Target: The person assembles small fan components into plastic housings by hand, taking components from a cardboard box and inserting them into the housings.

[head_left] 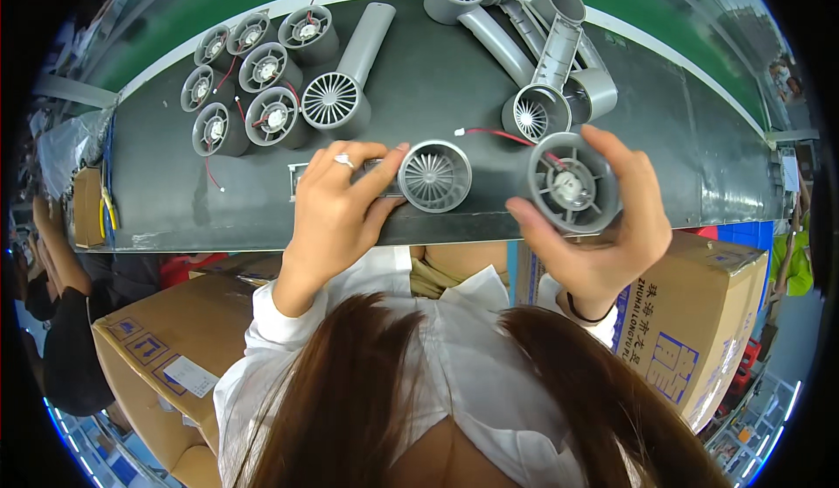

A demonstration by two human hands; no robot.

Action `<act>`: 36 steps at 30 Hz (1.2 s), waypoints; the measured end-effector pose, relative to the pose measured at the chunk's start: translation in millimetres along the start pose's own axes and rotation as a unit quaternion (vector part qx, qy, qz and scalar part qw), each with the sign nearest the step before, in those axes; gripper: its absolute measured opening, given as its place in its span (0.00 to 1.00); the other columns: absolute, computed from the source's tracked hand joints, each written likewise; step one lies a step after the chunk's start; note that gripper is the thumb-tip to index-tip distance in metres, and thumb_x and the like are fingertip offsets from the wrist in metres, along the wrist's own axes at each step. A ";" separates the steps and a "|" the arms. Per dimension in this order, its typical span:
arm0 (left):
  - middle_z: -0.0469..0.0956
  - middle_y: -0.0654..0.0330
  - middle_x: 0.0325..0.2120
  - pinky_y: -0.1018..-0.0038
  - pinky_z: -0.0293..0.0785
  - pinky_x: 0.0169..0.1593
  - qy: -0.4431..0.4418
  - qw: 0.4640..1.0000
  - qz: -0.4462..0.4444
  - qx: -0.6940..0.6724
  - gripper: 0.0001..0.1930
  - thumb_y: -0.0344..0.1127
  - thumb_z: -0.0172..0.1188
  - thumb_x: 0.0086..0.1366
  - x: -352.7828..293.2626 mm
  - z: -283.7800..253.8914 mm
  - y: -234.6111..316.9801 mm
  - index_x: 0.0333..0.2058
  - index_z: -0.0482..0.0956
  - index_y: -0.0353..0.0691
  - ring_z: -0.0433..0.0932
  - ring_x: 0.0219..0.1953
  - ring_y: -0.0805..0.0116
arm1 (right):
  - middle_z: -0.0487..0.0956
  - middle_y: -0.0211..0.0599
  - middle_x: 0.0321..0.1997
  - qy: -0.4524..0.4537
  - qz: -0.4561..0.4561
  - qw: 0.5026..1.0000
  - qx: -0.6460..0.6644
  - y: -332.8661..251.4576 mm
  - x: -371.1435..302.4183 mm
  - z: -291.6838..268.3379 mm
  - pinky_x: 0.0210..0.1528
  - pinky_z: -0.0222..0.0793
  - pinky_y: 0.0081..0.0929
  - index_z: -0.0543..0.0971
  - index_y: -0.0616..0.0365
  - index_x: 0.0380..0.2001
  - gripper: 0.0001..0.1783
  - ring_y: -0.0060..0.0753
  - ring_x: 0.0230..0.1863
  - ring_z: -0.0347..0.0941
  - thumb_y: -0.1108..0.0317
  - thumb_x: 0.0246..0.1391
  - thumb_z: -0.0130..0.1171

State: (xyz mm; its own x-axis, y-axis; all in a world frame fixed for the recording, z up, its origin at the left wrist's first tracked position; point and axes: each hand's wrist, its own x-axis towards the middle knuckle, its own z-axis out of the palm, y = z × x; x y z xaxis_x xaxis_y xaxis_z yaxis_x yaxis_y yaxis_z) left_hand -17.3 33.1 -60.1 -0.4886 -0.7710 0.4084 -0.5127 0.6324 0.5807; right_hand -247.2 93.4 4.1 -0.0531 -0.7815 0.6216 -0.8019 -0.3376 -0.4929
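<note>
My left hand [336, 204] is closed on a grey hair-dryer-shaped housing [463, 178], gripping it by the handle side. The housing's round barrel faces up and shows radial grille ribs inside; its handle lies mostly hidden behind the fingers, pointing left. To the right, my right hand [625, 226] grips a round grey fan unit [572, 184] between thumb and fingers. That unit has spokes and a white hub. A red wire [494, 131] runs left from it to a small white connector. The fan unit and the housing are apart, both over the bench's near edge.
Several similar fan units [275, 117] stand at the far left of the dark bench [682, 173]. Beside them lies a complete-looking housing [330, 102]. More housings [559, 51] are piled at the far right. Cardboard boxes [157, 348] flank me below; yellow-handled pliers [107, 208] sit at the left edge.
</note>
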 end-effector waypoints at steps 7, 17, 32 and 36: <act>0.73 0.57 0.37 0.65 0.66 0.45 -0.036 0.998 0.042 0.031 0.32 0.29 0.70 0.40 -1.9 11.4 -3.3 0.49 0.75 0.38 0.71 0.42 0.56 | 0.78 0.40 0.29 0.016 -0.117 0.988 -0.095 9.9 -7.9 14.8 0.29 0.68 0.28 0.77 0.69 0.38 0.32 0.39 0.27 0.71 0.69 0.22 0.76; 0.77 0.45 0.39 0.72 0.72 0.35 0.017 0.985 0.115 -0.129 0.06 0.25 0.57 0.49 15.0 -10.8 18.8 0.26 0.78 0.28 0.76 0.32 0.59 | 0.78 0.45 0.31 -0.037 -0.189 0.981 0.017 -3.2 -3.7 15.9 0.29 0.68 0.28 0.77 0.71 0.37 0.30 0.40 0.28 0.73 0.66 0.27 0.74; 0.72 0.32 0.47 0.61 0.73 0.51 -0.108 0.787 -0.100 -0.599 0.14 0.34 0.54 0.65 -0.7 -10.7 11.3 0.27 0.77 0.26 0.78 0.46 0.50 | 0.79 0.48 0.33 -0.002 -0.118 0.972 0.204 -1.3 -15.3 40.0 0.35 0.73 0.33 0.81 0.57 0.33 0.24 0.46 0.35 0.77 0.72 0.23 0.71; 0.71 0.32 0.47 0.61 0.73 0.51 -0.103 0.768 -0.101 -0.624 0.14 0.34 0.55 0.64 0.5 -11.7 11.8 0.26 0.78 0.26 0.78 0.46 0.50 | 0.79 0.48 0.33 -0.020 -0.117 0.968 0.222 1.9 -11.3 37.7 0.36 0.73 0.34 0.82 0.56 0.33 0.24 0.46 0.35 0.77 0.73 0.22 0.71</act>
State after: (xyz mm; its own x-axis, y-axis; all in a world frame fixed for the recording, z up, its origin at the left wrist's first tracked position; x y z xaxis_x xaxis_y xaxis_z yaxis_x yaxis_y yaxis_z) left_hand -15.4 39.3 -44.8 -0.6557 -0.7342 0.1761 0.4203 -0.1612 0.8929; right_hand -225.7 81.7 -26.9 0.1292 -0.6729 0.7284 -0.4540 -0.6932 -0.5599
